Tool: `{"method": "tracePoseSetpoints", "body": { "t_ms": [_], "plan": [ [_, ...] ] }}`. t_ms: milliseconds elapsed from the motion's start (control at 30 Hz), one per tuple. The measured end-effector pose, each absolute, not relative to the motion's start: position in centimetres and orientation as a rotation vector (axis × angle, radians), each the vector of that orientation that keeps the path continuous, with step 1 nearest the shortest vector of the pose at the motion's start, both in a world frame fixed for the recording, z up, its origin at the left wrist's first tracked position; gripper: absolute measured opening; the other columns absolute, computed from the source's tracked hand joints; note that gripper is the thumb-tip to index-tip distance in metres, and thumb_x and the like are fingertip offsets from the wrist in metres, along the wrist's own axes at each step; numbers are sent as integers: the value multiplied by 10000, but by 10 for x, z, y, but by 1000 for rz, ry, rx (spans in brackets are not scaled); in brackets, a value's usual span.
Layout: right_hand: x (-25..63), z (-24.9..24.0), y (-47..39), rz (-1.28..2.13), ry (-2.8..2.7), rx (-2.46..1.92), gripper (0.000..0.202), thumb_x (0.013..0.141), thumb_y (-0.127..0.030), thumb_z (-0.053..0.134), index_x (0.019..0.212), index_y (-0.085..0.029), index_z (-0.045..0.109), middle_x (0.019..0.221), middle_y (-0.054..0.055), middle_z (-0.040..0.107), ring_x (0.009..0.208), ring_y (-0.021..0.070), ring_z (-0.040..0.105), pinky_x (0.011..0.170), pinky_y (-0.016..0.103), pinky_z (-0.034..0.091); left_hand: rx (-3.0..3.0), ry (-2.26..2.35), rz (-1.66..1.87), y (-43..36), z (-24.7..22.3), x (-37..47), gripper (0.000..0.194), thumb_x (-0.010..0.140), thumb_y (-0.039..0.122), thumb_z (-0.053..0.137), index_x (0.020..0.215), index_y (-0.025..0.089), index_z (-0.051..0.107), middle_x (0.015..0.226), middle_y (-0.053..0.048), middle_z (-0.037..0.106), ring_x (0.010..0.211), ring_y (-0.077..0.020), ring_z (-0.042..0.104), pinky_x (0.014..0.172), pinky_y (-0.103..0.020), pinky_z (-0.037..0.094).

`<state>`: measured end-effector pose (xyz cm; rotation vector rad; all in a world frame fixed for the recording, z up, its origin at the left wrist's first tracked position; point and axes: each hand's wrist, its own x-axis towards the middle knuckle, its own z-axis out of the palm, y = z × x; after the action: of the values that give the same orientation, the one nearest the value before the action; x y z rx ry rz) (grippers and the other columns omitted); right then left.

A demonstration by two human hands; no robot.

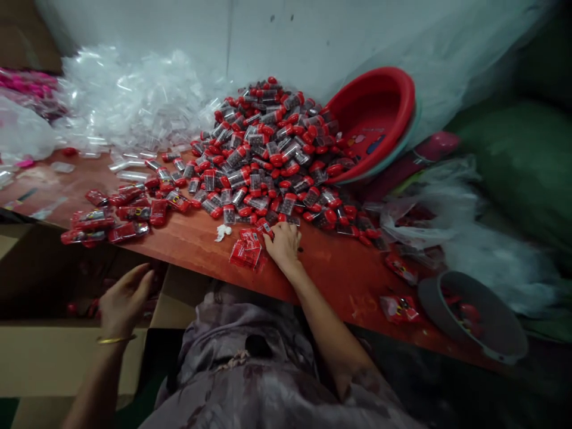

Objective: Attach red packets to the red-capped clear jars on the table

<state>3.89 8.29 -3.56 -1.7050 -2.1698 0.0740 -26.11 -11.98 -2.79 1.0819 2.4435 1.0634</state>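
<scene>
My right hand (285,243) is on the table at the front of a large heap of small clear bottles with red caps (257,155) and dark contents. Its fingers are closed on a small red printed wrapper (265,229). Flat red printed wrappers (245,249) lie just left of that hand, beside a crumpled white scrap (223,232). My left hand (125,301), with a yellow bangle at the wrist, hangs over an open cardboard box (67,357). Its thumb and fingers are apart, holding nothing visible. Red items in the box are dim and partly hidden.
Red wrapped packs (109,220) lie at the table's left edge. Clear empty plastic tubes (134,101) are piled behind. A red basin (393,89) leans right of the heap. A grey bowl (487,339) with red pieces and a plastic bag (420,220) stand at right.
</scene>
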Motion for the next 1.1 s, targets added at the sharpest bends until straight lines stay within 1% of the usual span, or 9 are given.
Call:
{"method": "tracePoseSetpoints", "body": {
  "t_ms": [100,167,300,433,633,800,933,1033,1100],
  "plan": [
    [48,-33,82,278,-2017,-1663,143,792,-284,592,837,-173,669,964,95,658,939,252,521,805,370,366,1211,2157,1250,-80,-16,-202,392,741,460,609,993,174,698,1000,-81,724,895,-230,668,841,-331,501],
    [55,-25,76,589,-1842,-1536,185,788,-332,587,823,-169,668,833,65,678,828,218,562,764,339,402,1242,1935,1327,-54,-3,-164,366,737,429,632,993,177,704,995,-73,726,923,-224,663,886,-333,484],
    [65,-4,50,1186,-1550,-1154,263,739,-422,630,799,-175,696,748,13,691,704,174,595,696,295,451,1002,1355,1336,-14,15,-103,430,653,412,725,987,143,699,925,-77,732,824,-200,663,763,-300,517],
    [67,-2,20,1404,-1421,-1059,255,690,-437,685,735,-188,714,696,-4,689,671,161,591,689,292,467,953,1220,1326,-2,13,-66,315,624,400,745,774,124,743,619,-24,683,558,-129,571,563,-242,464],
    [60,-23,-1,1291,-1358,-1175,299,756,-432,603,641,-159,639,566,-23,568,537,105,468,548,227,388,879,1306,1380,-13,-7,-56,247,636,362,743,728,133,750,652,-32,699,593,-133,581,619,-256,472],
    [48,-22,-2,1020,-1544,-1202,398,843,-416,464,515,-191,472,494,-44,404,494,95,372,506,228,319,683,1304,1443,-11,-8,-58,310,575,419,782,662,127,729,615,-7,671,573,-104,551,599,-231,458],
    [49,-15,8,883,-1750,-1154,326,864,-377,454,601,-200,528,592,-10,519,579,127,470,586,246,380,487,1195,1382,-10,1,-63,382,513,448,814,700,127,723,667,-17,690,599,-97,576,625,-224,476],
    [56,-11,24,915,-1909,-1150,339,893,-391,408,676,-204,588,650,15,594,642,150,544,630,255,419,351,1162,1333,-9,5,-71,406,448,389,857,707,114,706,681,-27,694,608,-107,599,641,-241,497],
    [59,-10,37,836,-1960,-1282,393,927,-398,335,753,-195,622,724,41,639,709,167,583,680,273,434,286,1188,1335,-7,6,-77,408,415,327,876,705,107,690,676,-25,693,607,-113,610,638,-249,507]
  ]
}}
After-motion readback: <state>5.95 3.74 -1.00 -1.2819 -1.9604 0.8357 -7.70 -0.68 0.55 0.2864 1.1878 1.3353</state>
